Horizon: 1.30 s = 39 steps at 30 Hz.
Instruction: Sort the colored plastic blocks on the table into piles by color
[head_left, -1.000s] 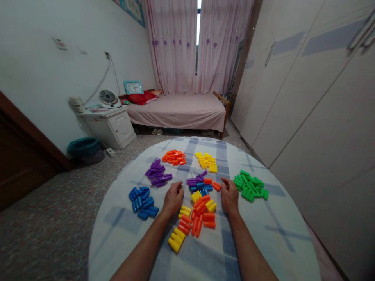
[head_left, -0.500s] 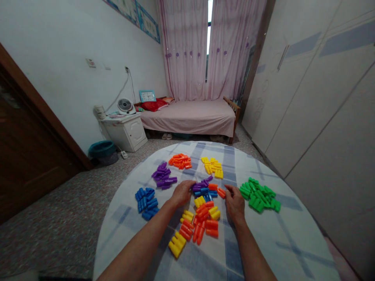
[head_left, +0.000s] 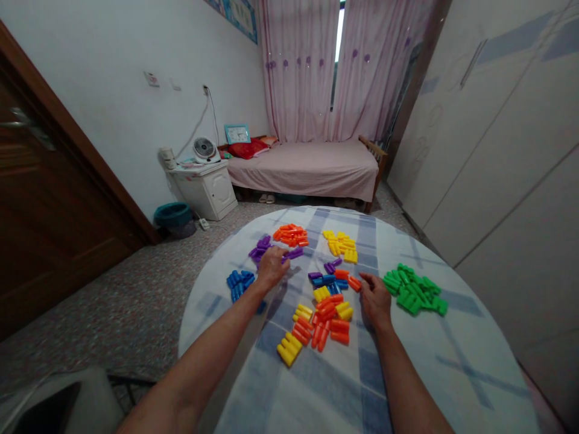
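My left hand (head_left: 272, 268) is closed over the right side of the purple block pile (head_left: 260, 246). A purple plastic block (head_left: 295, 253) sticks out past its fingertips. My right hand (head_left: 376, 299) rests on the cloth with thumb and fingers apart, beside an orange block (head_left: 354, 283). That block lies at the end of a patterned row with blue blocks (head_left: 323, 281) and a few purple blocks (head_left: 332, 265). Nearer me, orange blocks (head_left: 326, 311) and yellow blocks (head_left: 289, 349) continue the arrangement. My left hand hides some of the purple pile.
Loose piles of orange (head_left: 291, 235), yellow (head_left: 341, 245), blue (head_left: 238, 284) and green blocks (head_left: 414, 289) lie around the round table (head_left: 407, 374), which has a checked cloth. Beyond stand a bed (head_left: 312, 166), a white cabinet (head_left: 212, 190) and a bin (head_left: 174, 216).
My left hand has moved left, from the patterned row to the purple pile, and fewer purple blocks lie in the row. My right hand stays beside the orange block. The camera view has shifted.
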Each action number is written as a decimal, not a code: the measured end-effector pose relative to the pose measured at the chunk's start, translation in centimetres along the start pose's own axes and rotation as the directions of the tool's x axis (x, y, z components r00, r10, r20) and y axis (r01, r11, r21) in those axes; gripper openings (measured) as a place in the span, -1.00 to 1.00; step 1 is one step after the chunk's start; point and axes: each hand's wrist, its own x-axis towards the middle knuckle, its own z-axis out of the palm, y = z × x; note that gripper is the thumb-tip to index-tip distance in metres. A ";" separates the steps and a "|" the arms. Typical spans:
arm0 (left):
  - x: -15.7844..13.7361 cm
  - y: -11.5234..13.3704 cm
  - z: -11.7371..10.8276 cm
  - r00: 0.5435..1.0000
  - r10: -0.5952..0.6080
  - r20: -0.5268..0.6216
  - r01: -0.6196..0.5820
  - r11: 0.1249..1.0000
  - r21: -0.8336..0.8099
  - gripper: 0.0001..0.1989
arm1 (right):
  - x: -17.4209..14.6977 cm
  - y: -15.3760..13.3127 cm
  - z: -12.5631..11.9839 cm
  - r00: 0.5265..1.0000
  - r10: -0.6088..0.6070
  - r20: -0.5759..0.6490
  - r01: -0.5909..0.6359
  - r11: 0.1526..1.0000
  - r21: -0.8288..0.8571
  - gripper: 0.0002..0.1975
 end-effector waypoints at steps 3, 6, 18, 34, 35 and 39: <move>0.4 -3.2 -1.9 0.999 -0.034 -0.029 0.035 0.998 0.044 -0.71 | 0.0 0.0 0.0 1.000 -0.008 0.005 0.008 1.000 0.001 -0.60; 0.1 -5.8 -2.8 0.997 -0.066 -0.036 0.069 0.995 0.072 -0.72 | 0.0 0.0 -0.1 1.000 -0.009 0.012 0.009 1.000 0.002 -0.60; -1.7 1.8 1.1 0.960 0.255 0.115 -0.228 0.952 -0.204 -0.67 | 0.0 -0.1 0.0 0.999 -0.028 0.019 0.028 1.000 -0.003 -0.64; -0.8 1.0 1.4 0.998 0.017 0.056 -0.013 0.998 -0.064 -0.70 | -0.1 -0.2 -0.1 0.998 -0.022 0.051 0.023 0.999 -0.035 -0.63; -0.4 0.0 0.7 1.000 -0.013 0.027 0.014 0.999 -0.041 -0.68 | -0.1 -0.2 -0.1 0.998 -0.019 0.052 0.021 0.999 -0.037 -0.63; 1.3 -4.1 -1.6 0.994 -0.096 -0.054 0.099 0.994 0.049 -0.68 | -0.2 -0.3 -0.1 0.998 -0.020 0.055 0.021 0.999 -0.025 -0.63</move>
